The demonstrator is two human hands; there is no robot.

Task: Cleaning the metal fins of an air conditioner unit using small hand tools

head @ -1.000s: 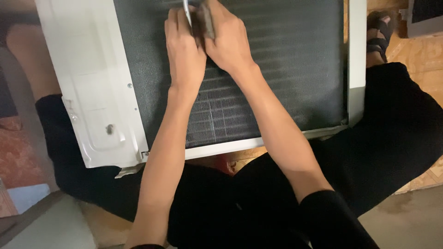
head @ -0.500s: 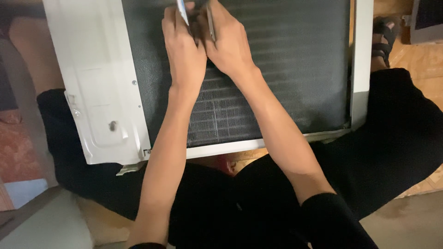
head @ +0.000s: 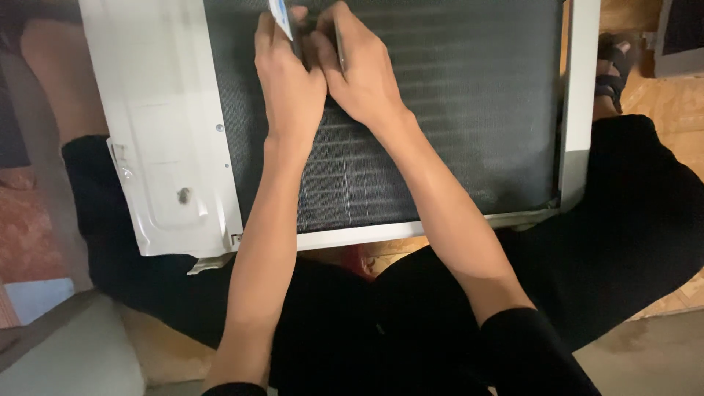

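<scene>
1. You are looking straight down at your own two bare arms, which reach forward over your lap to an air conditioner unit standing on edge between your knees.
2. The unit's dark finned coil fills the upper middle of the view, with thin horizontal lines running across it and a few pale scratch marks low on its left part.
3. A white metal side panel borders the coil on the left, and a narrow white frame strip borders it on the right. A white bottom edge runs below the coil, just above your lap.
4. Your left hand rests on the coil near its top edge, fingers curled closed around a small flat white-and-blue tool that sticks up out of the grip.
5. Your right hand lies just beside the left, touching it at the knuckles. Its fingers are pinched on a thin dark tool, whose shape is too hidden to tell.
6. Both hands press against the same spot of the coil, close to the top of the view.
7. Your legs are in black clothing and spread to either side of the unit.
8. A foot in a dark sandal shows at the upper right, on a wooden floor.
</scene>
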